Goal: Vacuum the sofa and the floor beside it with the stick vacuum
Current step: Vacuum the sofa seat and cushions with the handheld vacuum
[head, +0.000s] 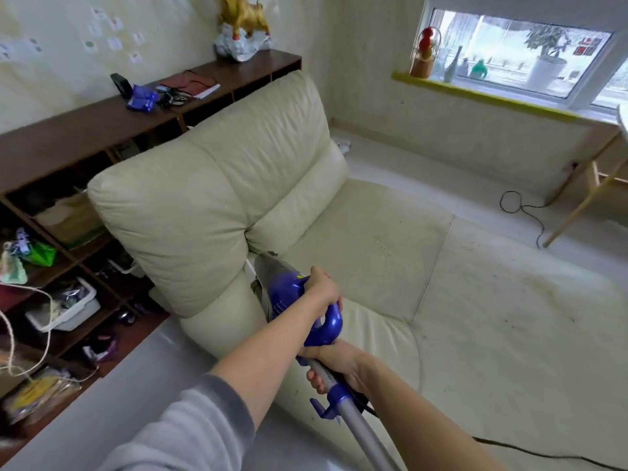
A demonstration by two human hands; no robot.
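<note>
Vacuum: blue plastic stick vacuum with a grey metal tube (306, 300) lies angled over the seat of the cream leather sofa (356, 239); its nozzle end points into the crease where backrest meets seat, tip partly hidden.
Left grip: left hand (323, 288) curled round the blue loop handle on the vacuum body, fingers wrapped, holding it.
Right grip: right hand (334, 365) closed round the grey tube just behind the body, thumb and fingers wrapped under it.
Sleeve: grey knit sleeve (190, 423) on the left forearm, pushed up short of the wrist.
Sofa surface: pale crumbs (385, 248) scattered mid-seat; dark specks on the wide section to the right.
Cord: black cable (543, 453) trails across the sofa's lower right edge.
Shelf unit: dark brown wooden shelf unit (85, 130) stands behind the sofa, touching or just beside the backrest.
Shelf top: gold animal figurine on a silver base (243, 25), red notebook (193, 85), blue packets (144, 100).
Compartments: white plastic tub (64, 309) in a lower cubby holds mixed small items, too blurred to name; green bag (42, 254) in the cubby above it.
Window sill: red-and-gold ornament (424, 52) and white bottle (452, 68).
Floor: black wire (520, 207) looped near a wooden table leg (577, 212).
</note>
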